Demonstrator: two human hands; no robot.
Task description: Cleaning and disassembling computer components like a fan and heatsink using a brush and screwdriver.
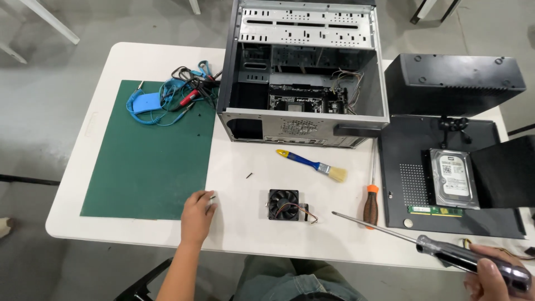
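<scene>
My left hand [197,212] rests on the white table [245,234] at the green mat's [150,156] lower right corner, fingertips on a small metal piece; what it is stays unclear. My right hand [493,277] at the lower right grips the dark handle of a long screwdriver [390,228], whose shaft points left toward a small black case fan [283,204] with loose wires. A second screwdriver with an orange handle [370,203] lies just beside the shaft. An open computer case [304,72] lies on its side behind.
A blue-handled brush [313,165] lies before the case. A tiny screw [249,175] sits near it. Blue and red cables [173,95] are heaped on the mat's far edge. A black side panel [412,184] at the right carries a hard drive [454,178] and a memory stick [434,210].
</scene>
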